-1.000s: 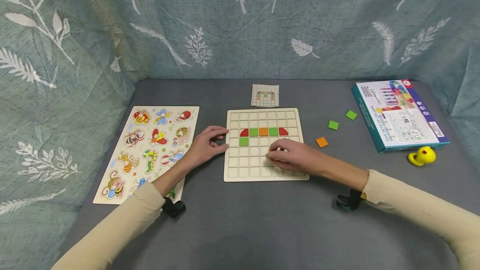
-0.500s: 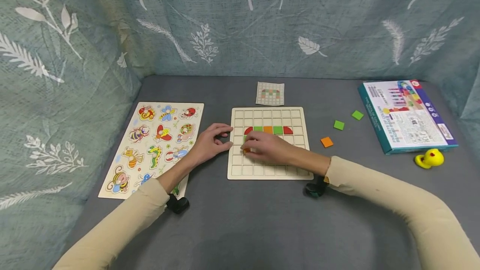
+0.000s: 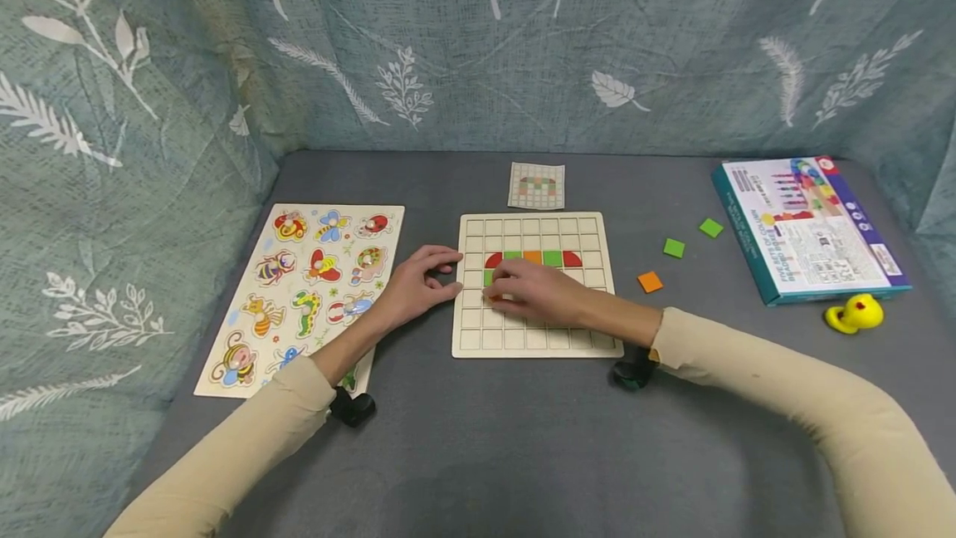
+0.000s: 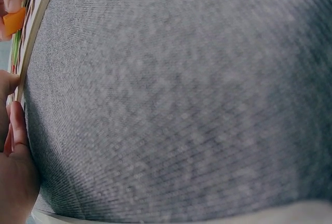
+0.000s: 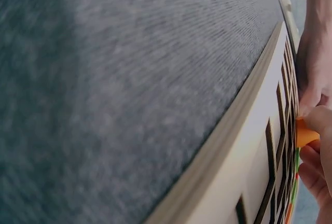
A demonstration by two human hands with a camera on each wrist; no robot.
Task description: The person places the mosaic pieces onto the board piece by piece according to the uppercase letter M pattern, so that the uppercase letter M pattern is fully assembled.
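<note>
A wooden grid board (image 3: 538,341) lies mid-table with a row of coloured tiles: red quarter-rounds at both ends, green squares and an orange square (image 3: 533,256) between. Under the left red piece, a green tile (image 3: 489,277) is partly covered by my right hand (image 3: 538,293). That hand pinches an orange square tile (image 5: 306,133) over the board's left part, just below the green one; the left wrist view also shows this orange tile (image 4: 14,22). My left hand (image 3: 417,285) rests at the board's left edge, its fingertips and thumb touching the rim.
A pattern card (image 3: 536,187) lies behind the board. To the right are two loose green tiles (image 3: 674,248), an orange tile (image 3: 650,281), a flat box (image 3: 814,231) and a yellow toy duck (image 3: 855,314). An insect puzzle board (image 3: 299,297) lies left, partly under my left forearm.
My right hand has moved left across the board, carrying the orange tile to below the green one. My left hand has stayed at the edge. The head view has shifted slightly.
</note>
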